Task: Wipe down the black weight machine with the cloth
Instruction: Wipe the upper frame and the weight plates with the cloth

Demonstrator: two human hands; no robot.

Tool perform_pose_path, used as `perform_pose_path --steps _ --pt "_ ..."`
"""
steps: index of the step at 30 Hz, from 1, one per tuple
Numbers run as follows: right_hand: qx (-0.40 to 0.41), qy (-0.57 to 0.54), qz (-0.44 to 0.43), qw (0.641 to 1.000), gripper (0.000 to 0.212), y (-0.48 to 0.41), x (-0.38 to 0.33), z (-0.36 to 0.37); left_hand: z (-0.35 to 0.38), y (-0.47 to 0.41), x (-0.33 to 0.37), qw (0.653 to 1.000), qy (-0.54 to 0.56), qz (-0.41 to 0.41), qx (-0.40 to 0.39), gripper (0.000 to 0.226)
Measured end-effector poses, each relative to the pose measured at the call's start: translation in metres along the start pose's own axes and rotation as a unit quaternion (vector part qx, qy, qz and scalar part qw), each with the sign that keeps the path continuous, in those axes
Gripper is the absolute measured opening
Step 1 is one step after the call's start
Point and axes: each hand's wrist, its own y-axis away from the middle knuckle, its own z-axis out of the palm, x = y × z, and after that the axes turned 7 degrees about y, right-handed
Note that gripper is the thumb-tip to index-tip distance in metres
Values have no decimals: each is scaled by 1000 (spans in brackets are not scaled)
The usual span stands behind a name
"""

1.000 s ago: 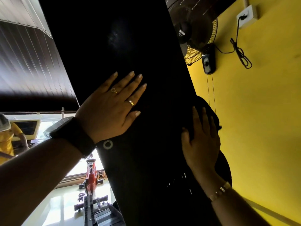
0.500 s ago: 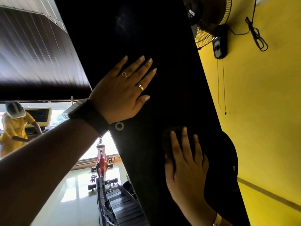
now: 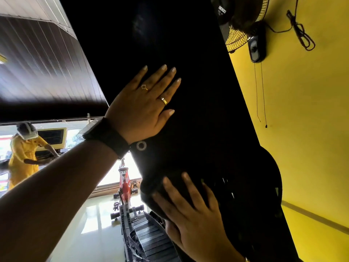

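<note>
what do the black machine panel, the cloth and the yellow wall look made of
Black machine panel: probably painted metal or hard plastic; flat, smooth, faint smudgy sheen.
Cloth under the right hand: soft dark fabric, bunching in rounded folds; weave too dark to tell.
Yellow wall: likely painted plaster, matte, even colour.

- Strong daylight is admitted through the window (image 3: 111, 173) at lower left; glare is thrown across the floor (image 3: 90, 224).
- The black weight machine (image 3: 188, 91) is rendered nearly featureless in shadow.
- The yellow wall (image 3: 311, 129) is evenly lit.
- Edges are bent by wide-angle distortion.
</note>
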Motion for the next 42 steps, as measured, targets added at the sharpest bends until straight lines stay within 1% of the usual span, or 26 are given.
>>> perform_pose_path --steps 2,4,7,9,12,14,17,19,22,25,28,30,32,34,35,37,40,42 --pt "-9 4 8 1000 84 12 2 2 0 0 -1 1000 -2 -2 -1 63" --pt "-1 3 35 999 78 3 6 0 0 0 0 1000 -4 -3 0 63" --pt "4 -1 95 995 63 -39 4 -13 0 0 1 1000 -3 1 -2 63" --pt "3 -10 107 994 60 -66 -2 -22 0 0 -1 1000 -8 1 -2 63" --pt "2 -19 105 994 58 -84 -11 -29 1 0 -3 1000 -15 10 -7 63" --pt "1 -8 85 996 59 -80 -13 -27 0 0 -3 1000 -13 8 -7 63" --pt "-8 13 24 1000 64 -54 -10 -20 -3 0 0 1000 0 3 -3 62" --pt "1 18 -4 1000 69 -31 -6 -12 -4 0 1 1000 -12 15 3 59" --pt "21 10 4 1000 76 -4 8 -2 -4 2 2 998 -41 52 6 55" --pt "10 18 62 998 72 -14 35 -1 -3 1 4 997 -12 71 -7 54" --pt "-21 21 155 988 68 -46 68 -1 -2 1 3 998 1 68 -16 55" --pt "-32 -3 219 975 67 -66 87 0 -2 1 2 998 1 66 -21 55" --pt "-23 -38 283 958 63 -79 92 0 -2 1 1 997 0 68 -28 55" --pt "-6 -51 319 946 62 -83 80 0 -2 0 0 997 0 68 -30 56" --pt "1 -50 321 946 62 -82 69 -1 -2 0 1 997 0 66 -29 55" --pt "8 -48 292 955 63 -71 44 -3 -3 0 3 998 1 60 -24 55" --pt "-2 -32 189 981 65 -40 17 -3 -4 0 7 999 14 51 -12 53" --pt "-9 -7 113 994 67 -22 23 -1 -4 0 8 998 20 57 -9 53"
